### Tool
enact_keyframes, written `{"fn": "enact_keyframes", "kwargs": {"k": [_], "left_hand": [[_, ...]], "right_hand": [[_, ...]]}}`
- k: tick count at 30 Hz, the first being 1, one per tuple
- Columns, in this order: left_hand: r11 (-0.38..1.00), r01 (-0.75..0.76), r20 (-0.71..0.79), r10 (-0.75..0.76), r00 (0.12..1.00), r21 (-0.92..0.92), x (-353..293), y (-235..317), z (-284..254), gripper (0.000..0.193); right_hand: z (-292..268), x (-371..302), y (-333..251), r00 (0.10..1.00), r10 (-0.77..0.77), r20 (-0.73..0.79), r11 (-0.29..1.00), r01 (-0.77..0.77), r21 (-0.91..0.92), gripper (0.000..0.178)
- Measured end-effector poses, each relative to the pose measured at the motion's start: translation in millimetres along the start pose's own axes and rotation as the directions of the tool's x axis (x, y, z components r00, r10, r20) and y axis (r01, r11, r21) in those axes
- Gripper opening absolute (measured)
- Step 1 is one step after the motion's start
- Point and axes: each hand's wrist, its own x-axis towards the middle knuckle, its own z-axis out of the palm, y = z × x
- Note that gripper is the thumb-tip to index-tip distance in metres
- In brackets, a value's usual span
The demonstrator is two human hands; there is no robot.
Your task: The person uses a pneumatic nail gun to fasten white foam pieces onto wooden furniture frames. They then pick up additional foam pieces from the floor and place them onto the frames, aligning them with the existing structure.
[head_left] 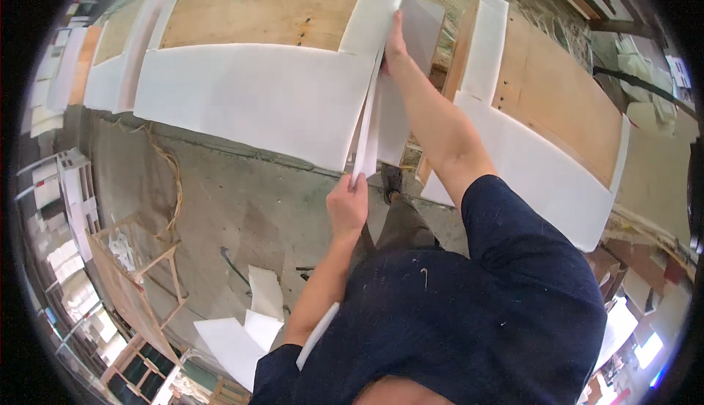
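Note:
A long wooden frame, faced with bare board [257, 5] and white foam-like sheet [242, 86], lies in front of me. A narrow white flap of this sheeting [367, 137] stands off the frame's right end, with a narrow gap beside it. My left hand [347, 203] is closed on the flap's near end, thumb and fingers pinched together. Farther up, my right hand [395, 44] lies against the same end of the frame, thumb stretched along the edge. Its other fingers are mostly hidden. A flat white panel [424, 34] sits just right of that hand.
A second frame with board [561, 89] and white covering [528, 163] stands to the right. White offcuts [238, 339] lie on the concrete floor [220, 207] at lower left. Beyond them are a wooden frame [136, 287] and a hanging cord [174, 177]. My shoe [392, 183] is between the frames.

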Motion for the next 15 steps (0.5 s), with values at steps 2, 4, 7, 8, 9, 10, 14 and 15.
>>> {"fn": "enact_keyframes", "kwargs": {"k": [2,4,7,8,9,10,14,15], "left_hand": [[0.998,-0.041,-0.01,0.041,0.999,-0.047,0,-7,-2,0.021],[0.993,-0.056,-0.029,0.053,0.998,-0.101,0,-21,-3,0.022],[0.993,-0.097,0.009,0.097,0.995,-0.065,3,-30,-8,0.027],[0.993,-0.109,0.019,0.11,0.994,-0.054,4,-29,-12,0.027],[0.992,-0.12,0.027,0.122,0.992,-0.043,4,-29,-15,0.027],[0.987,-0.155,0.005,0.155,0.988,-0.052,5,-33,-18,0.027],[0.963,-0.247,-0.047,0.243,0.969,-0.107,7,-42,-31,0.024],[0.958,-0.259,-0.053,0.254,0.966,-0.126,7,-43,-35,0.024]], "right_hand": [[14,-39,21,0.994,0.07,-0.089,0.995,-0.075,-0.06,0.09],[37,-90,30,0.988,0.137,-0.07,0.989,-0.14,-0.047,0.091],[47,-128,46,0.99,0.135,-0.041,0.991,-0.136,-0.016,0.091],[46,-136,53,0.992,0.123,-0.029,0.992,-0.123,-0.006,0.091],[46,-144,60,0.993,0.115,-0.038,0.993,-0.114,0.003,0.091],[48,-154,68,0.993,0.113,-0.044,0.994,-0.112,0.015,0.09],[45,-179,106,0.993,0.104,-0.047,0.986,-0.097,0.132,0.087],[43,-185,118,0.993,0.096,-0.073,0.985,-0.085,0.148,0.087]]}}
